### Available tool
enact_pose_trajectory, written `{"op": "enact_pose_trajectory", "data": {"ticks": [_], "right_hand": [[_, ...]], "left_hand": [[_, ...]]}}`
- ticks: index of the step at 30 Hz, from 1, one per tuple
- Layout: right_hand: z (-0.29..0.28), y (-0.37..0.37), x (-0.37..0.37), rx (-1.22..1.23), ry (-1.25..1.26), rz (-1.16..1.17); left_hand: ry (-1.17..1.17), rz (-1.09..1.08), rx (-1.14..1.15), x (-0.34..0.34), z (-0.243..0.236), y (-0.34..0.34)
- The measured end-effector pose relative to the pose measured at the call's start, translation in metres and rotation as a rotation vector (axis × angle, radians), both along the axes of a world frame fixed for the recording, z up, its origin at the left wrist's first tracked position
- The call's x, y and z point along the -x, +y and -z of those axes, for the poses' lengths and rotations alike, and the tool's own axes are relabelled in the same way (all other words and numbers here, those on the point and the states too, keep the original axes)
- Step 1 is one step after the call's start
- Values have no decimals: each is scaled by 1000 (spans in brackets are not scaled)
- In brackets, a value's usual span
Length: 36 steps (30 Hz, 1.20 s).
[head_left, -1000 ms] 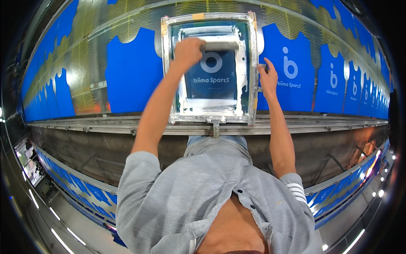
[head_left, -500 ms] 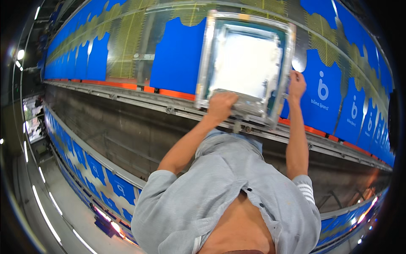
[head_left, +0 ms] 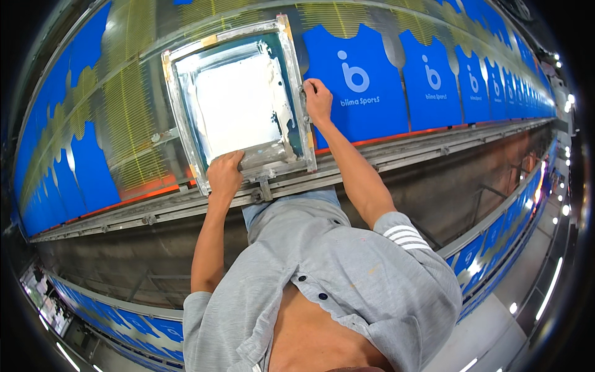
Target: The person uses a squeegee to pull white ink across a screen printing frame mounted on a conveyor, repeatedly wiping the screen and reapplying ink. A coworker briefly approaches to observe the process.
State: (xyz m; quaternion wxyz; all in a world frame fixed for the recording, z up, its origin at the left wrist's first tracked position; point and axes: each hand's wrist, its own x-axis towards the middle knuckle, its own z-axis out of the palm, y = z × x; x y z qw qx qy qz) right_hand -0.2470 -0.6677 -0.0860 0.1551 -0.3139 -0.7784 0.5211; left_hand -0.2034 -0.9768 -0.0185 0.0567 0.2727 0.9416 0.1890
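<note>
Looking down, I see the screen frame (head_left: 238, 102) lying flat on the long bench (head_left: 142, 111), its metal rim around a pale mesh panel smeared with white ink. My left hand (head_left: 224, 177) has its grip closed over the near edge of the frame, by the squeegee (head_left: 266, 152) that lies along that edge inside the rim. My right hand (head_left: 318, 101) rests against the frame's right rail, fingers curled on it; how tightly it holds I cannot tell.

Beside the frame on the right, blue shirts (head_left: 359, 80) with white logos lie in a row along the bench, running off toward the far end. On the left the bench shows yellow gridded patches, then more blue shirts (head_left: 90, 170). A metal rail (head_left: 409, 152) edges the bench toward me, with an orange strip above it. Behind me a second bench (head_left: 496, 235) with blue shirts curves past, and ceiling lights (head_left: 561, 186) dot the right rim.
</note>
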Motion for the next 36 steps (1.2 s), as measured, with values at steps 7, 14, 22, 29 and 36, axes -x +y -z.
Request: {"op": "enact_pose_trajectory", "data": {"ticks": [7, 14, 22, 29, 36], "right_hand": [[21, 0, 12, -129, -122, 8], [-44, -33, 20, -477, -116, -616], [-68, -65, 146, -896, -313, -1149], [-61, -52, 224, -831, -358, -1081], [-46, -74, 109, -893, -58, -995]], "left_hand": [[12, -16, -16, -1, 6, -4], [-276, -89, 157, 30, -6, -9], [-155, -60, 237, 223, -13, 33], [-96, 25, 194, 316, 16, 32], [-32, 21, 51, 206, 22, 9]]}}
